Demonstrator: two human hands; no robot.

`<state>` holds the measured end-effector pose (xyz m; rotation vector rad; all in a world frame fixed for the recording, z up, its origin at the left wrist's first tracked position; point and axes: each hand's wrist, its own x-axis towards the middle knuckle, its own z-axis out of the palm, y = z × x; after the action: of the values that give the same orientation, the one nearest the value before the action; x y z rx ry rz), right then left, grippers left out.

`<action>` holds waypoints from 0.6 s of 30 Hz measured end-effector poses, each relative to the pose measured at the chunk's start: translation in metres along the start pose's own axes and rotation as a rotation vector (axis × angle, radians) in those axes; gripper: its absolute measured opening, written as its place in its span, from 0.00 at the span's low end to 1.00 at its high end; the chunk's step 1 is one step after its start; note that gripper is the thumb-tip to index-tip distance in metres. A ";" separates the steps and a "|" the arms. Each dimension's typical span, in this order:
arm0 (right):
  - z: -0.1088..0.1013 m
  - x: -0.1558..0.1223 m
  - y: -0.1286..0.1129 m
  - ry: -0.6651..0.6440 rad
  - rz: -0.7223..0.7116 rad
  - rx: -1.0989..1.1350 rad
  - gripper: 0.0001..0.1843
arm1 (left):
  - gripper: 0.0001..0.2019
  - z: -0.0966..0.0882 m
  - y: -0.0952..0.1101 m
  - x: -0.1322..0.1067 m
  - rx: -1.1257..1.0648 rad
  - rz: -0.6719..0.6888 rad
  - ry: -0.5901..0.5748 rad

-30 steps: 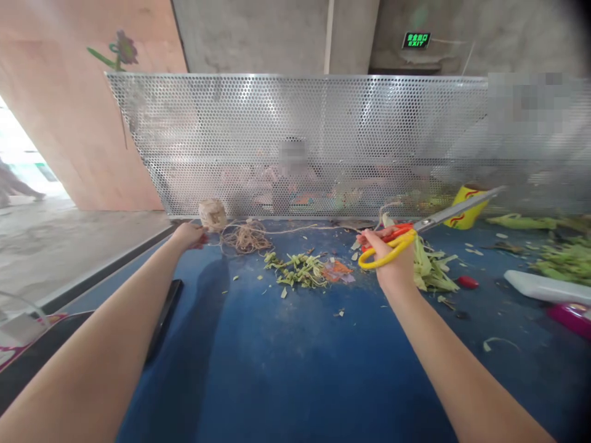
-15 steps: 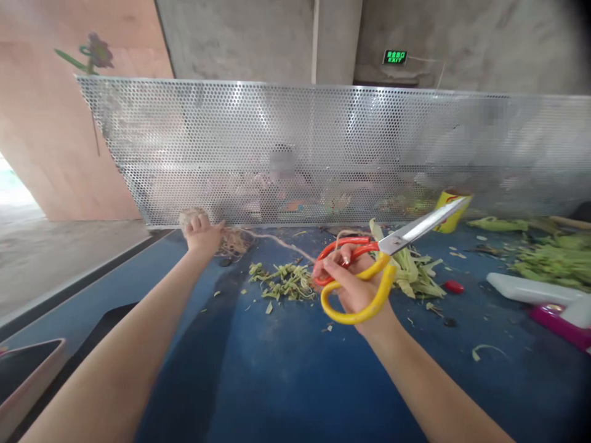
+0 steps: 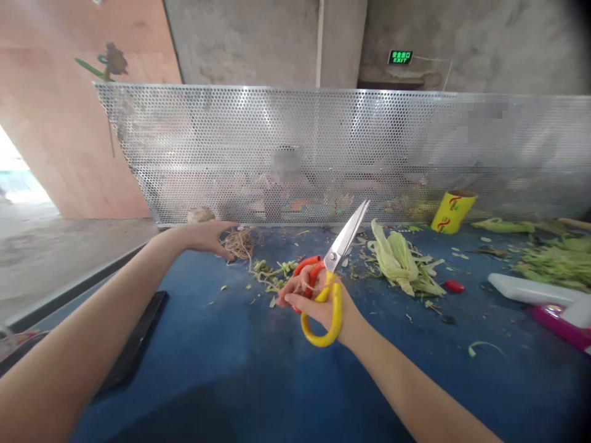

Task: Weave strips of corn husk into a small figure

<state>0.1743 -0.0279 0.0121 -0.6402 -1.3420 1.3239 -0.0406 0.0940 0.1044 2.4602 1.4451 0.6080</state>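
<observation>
My left hand reaches to the far left of the blue table, thumb and fingers apart around the near side of a loose tangle of brown twine. Just behind that hand sits a pale ball of twine. My right hand holds scissors with one red and one yellow handle, blades pointing up and away. A strand of twine runs from the tangle to my right fingers and crosses them. Green plant scraps lie partly hidden behind my right hand.
Pale green leaves, a red oval piece, a yellow roll and a white and purple tool are on the right. A perforated metal screen closes the back. A black flat object lies under my left forearm.
My left hand has come off the twine ball and moved right to the tangle. My right hand has moved left and nearer with the scissors, whose blades have turned more upright.
</observation>
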 end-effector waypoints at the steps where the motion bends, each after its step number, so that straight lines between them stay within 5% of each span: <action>1: 0.000 0.000 0.002 -0.004 0.003 0.000 0.16 | 0.36 0.002 0.017 -0.011 0.007 0.052 -0.132; 2: 0.001 0.000 0.003 0.003 0.010 -0.006 0.16 | 0.35 0.007 0.034 -0.022 0.048 0.189 -0.292; 5: 0.002 0.000 0.003 0.047 0.020 -0.004 0.17 | 0.21 0.027 0.073 -0.045 0.070 0.443 -0.412; 7: 0.003 0.000 0.002 0.054 0.015 0.023 0.18 | 0.09 0.034 0.082 -0.051 0.069 0.424 -0.426; 13: -0.004 0.002 0.006 0.177 -0.027 0.011 0.20 | 0.12 0.022 0.070 -0.053 -0.177 0.218 -0.245; 18: -0.014 0.005 0.017 0.248 0.069 -0.430 0.20 | 0.15 0.015 0.067 -0.059 -0.343 0.131 -0.111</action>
<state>0.1805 -0.0149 -0.0047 -1.1151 -1.4161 0.9725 -0.0064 0.0103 0.1031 2.2866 1.0450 0.6699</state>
